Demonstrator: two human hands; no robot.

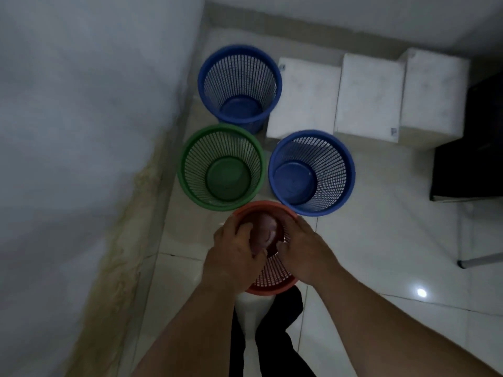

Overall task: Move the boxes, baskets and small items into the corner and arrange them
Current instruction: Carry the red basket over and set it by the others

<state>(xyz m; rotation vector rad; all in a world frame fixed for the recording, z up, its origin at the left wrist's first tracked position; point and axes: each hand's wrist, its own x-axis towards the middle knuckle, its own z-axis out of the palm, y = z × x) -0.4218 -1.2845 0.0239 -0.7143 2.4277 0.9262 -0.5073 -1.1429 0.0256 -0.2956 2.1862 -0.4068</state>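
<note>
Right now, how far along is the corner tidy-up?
Done: white boxes line the far wall; the corner blue basket, green basket and second blue basket stand beside them. In hand: left hand and right hand grip the red basket. Left: setting it down.

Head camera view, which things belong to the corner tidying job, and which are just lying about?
Job: red basket, gripped by left hand and right hand; green basket; far blue basket; near blue basket; left white box; middle white box; right white box.
Lying about: black furniture; metal leg.
</note>
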